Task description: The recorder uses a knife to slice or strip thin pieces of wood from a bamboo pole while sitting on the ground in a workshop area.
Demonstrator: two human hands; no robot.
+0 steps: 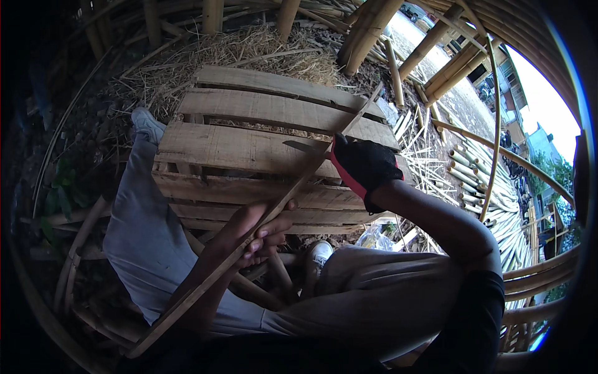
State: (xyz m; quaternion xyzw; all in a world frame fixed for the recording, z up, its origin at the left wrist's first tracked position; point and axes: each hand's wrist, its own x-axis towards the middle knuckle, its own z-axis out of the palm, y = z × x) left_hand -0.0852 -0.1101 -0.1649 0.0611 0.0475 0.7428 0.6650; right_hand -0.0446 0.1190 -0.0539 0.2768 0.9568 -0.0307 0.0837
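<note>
A long, thin bamboo strip (215, 274) slants from the lower left up to the far right, over a slatted wooden pallet (218, 146). My bare left hand (265, 227) is closed around the strip at about its middle, fingers curled over it. My right hand (367, 163), in a black and red glove, grips a knife (300, 146). Its dark blade points left, past the strip, and its handle is hidden in the glove. The strip passes right beside the glove's thumb side; whether the blade's edge touches it I cannot tell.
My legs (149, 230) in grey trousers straddle the near side of the pallet. Straw (243, 53) lies behind it. Cut bamboo poles (479, 181) and pale slivers (427, 162) are piled at right. Thick bamboo posts (367, 34) stand at the far side.
</note>
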